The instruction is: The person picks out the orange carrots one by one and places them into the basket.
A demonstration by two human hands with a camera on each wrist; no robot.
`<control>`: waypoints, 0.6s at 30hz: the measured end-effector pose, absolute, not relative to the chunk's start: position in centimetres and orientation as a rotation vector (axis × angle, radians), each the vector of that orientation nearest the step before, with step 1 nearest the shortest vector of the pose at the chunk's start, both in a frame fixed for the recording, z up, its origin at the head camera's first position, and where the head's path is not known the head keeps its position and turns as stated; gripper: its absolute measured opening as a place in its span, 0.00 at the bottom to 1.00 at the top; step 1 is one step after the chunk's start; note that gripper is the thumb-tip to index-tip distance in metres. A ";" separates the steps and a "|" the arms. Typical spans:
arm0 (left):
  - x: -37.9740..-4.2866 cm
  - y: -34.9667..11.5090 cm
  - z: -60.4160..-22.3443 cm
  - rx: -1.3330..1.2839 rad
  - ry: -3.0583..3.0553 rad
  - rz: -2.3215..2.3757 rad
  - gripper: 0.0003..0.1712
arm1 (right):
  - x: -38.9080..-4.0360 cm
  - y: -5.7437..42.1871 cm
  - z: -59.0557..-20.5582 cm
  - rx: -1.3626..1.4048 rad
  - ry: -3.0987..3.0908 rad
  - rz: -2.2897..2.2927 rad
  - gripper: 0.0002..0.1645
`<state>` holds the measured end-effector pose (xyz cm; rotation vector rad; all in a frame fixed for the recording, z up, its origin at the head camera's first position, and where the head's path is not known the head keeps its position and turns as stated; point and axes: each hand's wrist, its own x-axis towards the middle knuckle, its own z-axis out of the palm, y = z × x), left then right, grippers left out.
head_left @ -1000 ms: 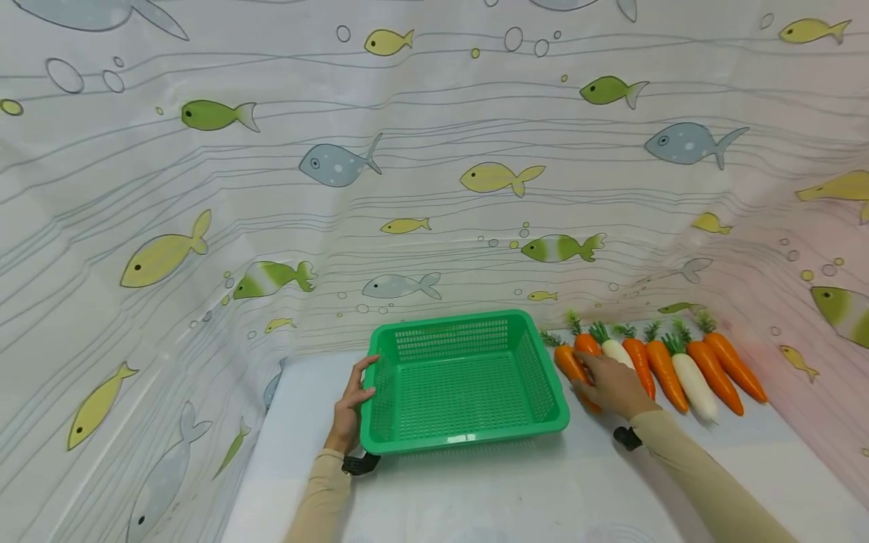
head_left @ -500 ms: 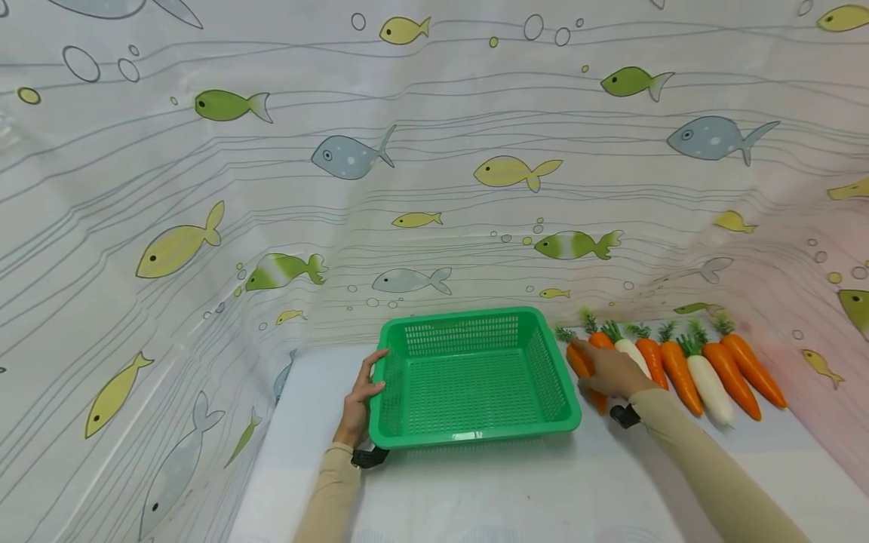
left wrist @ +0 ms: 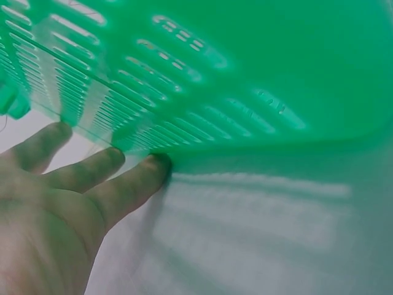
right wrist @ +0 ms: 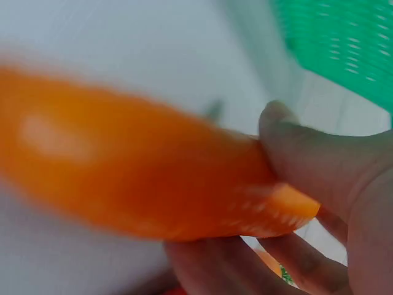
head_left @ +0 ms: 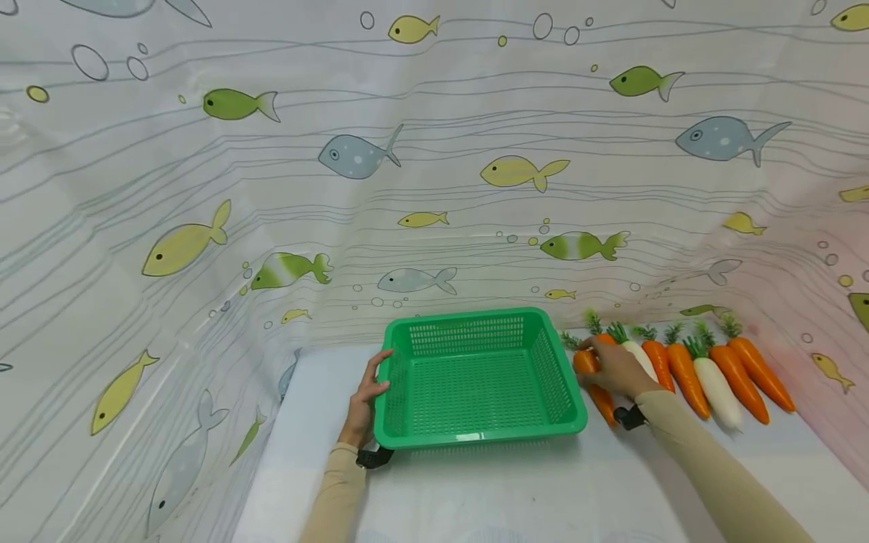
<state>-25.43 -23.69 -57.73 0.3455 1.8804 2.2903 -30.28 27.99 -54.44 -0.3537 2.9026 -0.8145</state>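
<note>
My right hand holds a toy carrot close to the green basket's right side. In the right wrist view the thumb lies on one side of the carrot and the fingers are curled on the other. The head view shows the carrot slanting, partly covered by the hand. A green plastic basket stands on the table with nothing inside. My left hand rests against its left rim. In the left wrist view that hand's nearly straight fingers touch the lower edge of the slotted wall.
Right of the hand lies a row of toy vegetables: several orange carrots and white radishes, all with green tops. A fish-print curtain stands behind and at both sides. The white table extends in front of the basket.
The right hand has lifted or shifted the leftmost carrot slightly, its tip now lower and nearer the wrist. The left hand stays at the basket. The head view has turned slightly left.
</note>
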 end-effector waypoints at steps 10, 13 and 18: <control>-25.4 -23.8 -58.2 0.350 1.901 2.291 0.39 | -29.8 28.9 -53.7 -0.246 2.567 -1.172 0.47; -25.4 -23.6 -58.2 0.334 1.918 2.293 0.39 | -30.0 29.4 -53.5 -0.198 2.461 -1.296 0.49; -25.4 -23.6 -58.0 0.332 1.892 2.297 0.40 | -30.4 30.2 -53.5 -0.150 2.388 -1.429 0.50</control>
